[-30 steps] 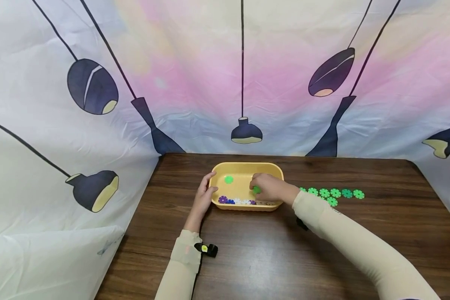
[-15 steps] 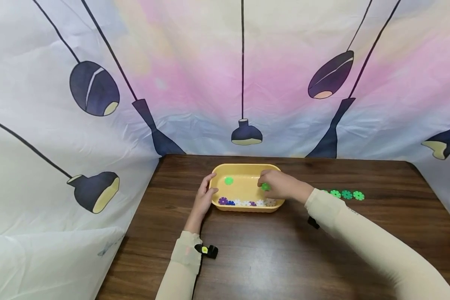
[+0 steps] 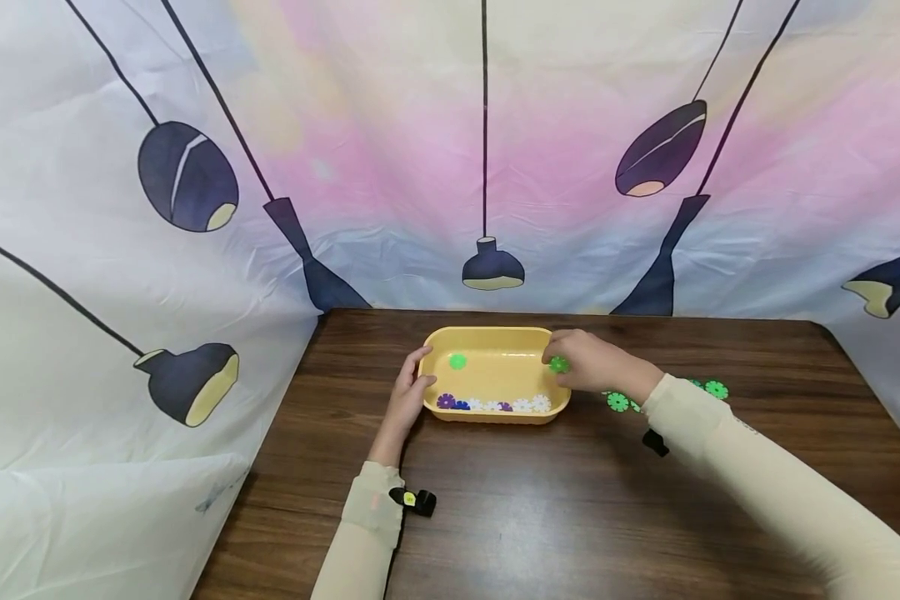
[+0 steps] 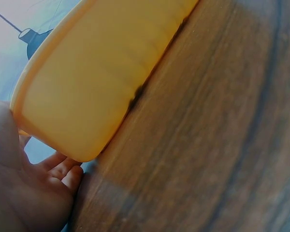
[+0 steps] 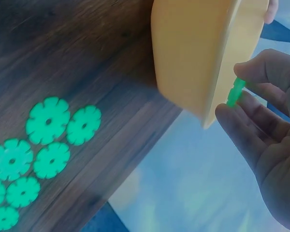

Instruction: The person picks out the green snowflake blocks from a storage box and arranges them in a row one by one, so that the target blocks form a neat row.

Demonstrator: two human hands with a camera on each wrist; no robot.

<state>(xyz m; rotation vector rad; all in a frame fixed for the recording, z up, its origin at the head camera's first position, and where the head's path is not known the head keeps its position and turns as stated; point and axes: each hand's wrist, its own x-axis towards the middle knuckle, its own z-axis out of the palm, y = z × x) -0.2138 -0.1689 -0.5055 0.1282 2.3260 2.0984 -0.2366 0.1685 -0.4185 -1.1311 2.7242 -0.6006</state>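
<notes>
A shallow yellow plastic tray (image 3: 487, 333) stands on the table. My left hand (image 3: 408, 392) grips its left end, thumb over the rim and fingers round the outside; the left wrist view shows the hand (image 4: 34, 188) at the tray's corner. Over the tray's right rim, my right hand (image 3: 596, 365) pinches a green snowflake disc (image 5: 236, 92) on edge between thumb and fingertip. Inside the tray one light green disc (image 3: 457, 362) lies toward the back left. Purple, blue and white discs (image 3: 521, 406) line its front side.
Right of the tray, several green snowflake discs (image 5: 48, 121) lie flat in rows on the dark wooden table (image 3: 510, 517), partly hidden by my right forearm in the head view. A cloth backdrop (image 3: 405, 167) with painted lamps hangs behind the table.
My right hand has moved right with the green disc, from over the tray's middle to its right rim. The left hand and the tray stay in place.
</notes>
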